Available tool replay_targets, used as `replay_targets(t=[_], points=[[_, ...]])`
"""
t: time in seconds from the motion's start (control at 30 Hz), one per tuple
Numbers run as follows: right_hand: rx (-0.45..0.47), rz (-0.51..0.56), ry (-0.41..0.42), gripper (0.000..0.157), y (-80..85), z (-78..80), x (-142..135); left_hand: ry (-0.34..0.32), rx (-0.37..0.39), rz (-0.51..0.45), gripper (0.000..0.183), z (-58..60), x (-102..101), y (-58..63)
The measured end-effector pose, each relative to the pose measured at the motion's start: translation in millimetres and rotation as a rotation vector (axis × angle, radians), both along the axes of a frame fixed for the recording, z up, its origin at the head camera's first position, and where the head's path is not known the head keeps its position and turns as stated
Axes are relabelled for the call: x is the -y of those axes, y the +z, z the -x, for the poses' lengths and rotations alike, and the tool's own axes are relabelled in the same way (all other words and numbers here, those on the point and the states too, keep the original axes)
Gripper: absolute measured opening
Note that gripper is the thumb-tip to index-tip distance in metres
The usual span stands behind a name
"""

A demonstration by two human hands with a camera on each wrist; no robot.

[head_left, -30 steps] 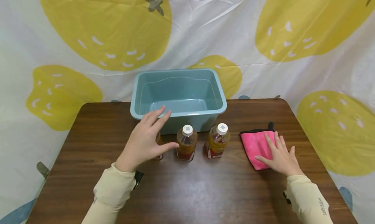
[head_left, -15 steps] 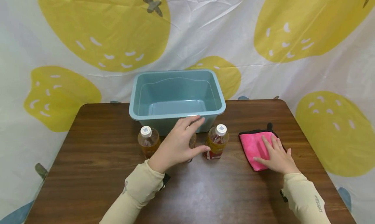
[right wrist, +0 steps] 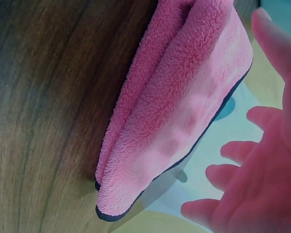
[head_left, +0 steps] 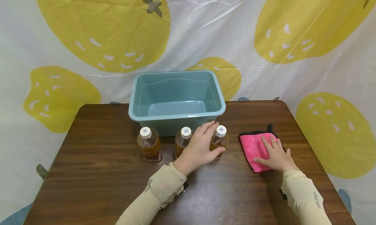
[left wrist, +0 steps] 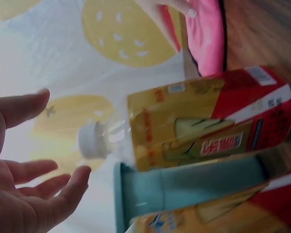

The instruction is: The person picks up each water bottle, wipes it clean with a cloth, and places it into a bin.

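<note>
Three plastic drink bottles with white caps stand upright in a row: a left bottle (head_left: pixel 149 148), a middle bottle (head_left: pixel 181 142) and a right bottle (head_left: pixel 219 140). My left hand (head_left: pixel 199 149) is over the row, its fingers spread and bent a little, overlapping the middle and right bottles in the head view. In the left wrist view a gap shows between that hand and the white cap of the right bottle (left wrist: pixel 208 121). My right hand (head_left: pixel 276 156) hovers with fingers spread just above a folded pink cloth (right wrist: pixel 169 111) with black edging, holding nothing.
Close behind the bottles sits a blue-green plastic tub (head_left: pixel 173 123), with nothing inside it. The brown wooden table (head_left: pixel 88 172) meets a white curtain (head_left: pixel 117 88) printed with yellow fruit at its back edge.
My left hand has moved right along the row, from the left bottle past the middle one to the right one, uncovering the left bottle. My right hand stays over the pink cloth.
</note>
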State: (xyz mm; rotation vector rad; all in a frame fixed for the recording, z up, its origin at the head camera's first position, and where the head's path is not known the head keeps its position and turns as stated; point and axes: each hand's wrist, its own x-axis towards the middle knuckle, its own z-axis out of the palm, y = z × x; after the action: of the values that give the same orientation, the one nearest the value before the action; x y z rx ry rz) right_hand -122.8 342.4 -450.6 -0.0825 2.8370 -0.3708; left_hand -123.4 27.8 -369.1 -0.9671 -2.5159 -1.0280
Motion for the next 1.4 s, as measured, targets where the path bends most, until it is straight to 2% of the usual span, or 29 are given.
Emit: replay_targets(t=[0.1, 0.3, 0.57, 0.8, 1.0, 1.2, 1.4], points=[[0.017, 0.005, 0.004, 0.105, 0.8, 1.9, -1, 0.030, 0.024, -0.007, 0.067, 0.3, -5, -4.9], [0.065, 0.028, 0.011, 0.109, 1.4, 8.1, -4, 0.065, 0.120, 0.025, 0.066, 1.5, -12, -12.8], [0.113, 0.026, 0.033, 0.111, 0.9, 19.1, -6, 0.119, 0.140, -0.003, 0.061, 4.7, -17, -23.3], [0.171, 0.069, 0.008, 0.118, -8.0, 26.2, -10, 0.135, 0.221, -0.013, 0.059, 6.0, -21, -28.2], [0.198, 0.095, -0.030, 0.121, -14.3, 27.5, -10, 0.145, 0.223, -0.045, 0.057, 7.2, -23, -34.9], [0.180, 0.081, -0.033, 0.118, -16.2, 29.1, -7, 0.167, 0.208, -0.067, 0.049, 8.8, -24, -39.6], [0.175, 0.070, -0.032, 0.114, -14.4, 28.4, -6, 0.170, 0.242, -0.085, 0.047, 10.8, -25, -40.7]])
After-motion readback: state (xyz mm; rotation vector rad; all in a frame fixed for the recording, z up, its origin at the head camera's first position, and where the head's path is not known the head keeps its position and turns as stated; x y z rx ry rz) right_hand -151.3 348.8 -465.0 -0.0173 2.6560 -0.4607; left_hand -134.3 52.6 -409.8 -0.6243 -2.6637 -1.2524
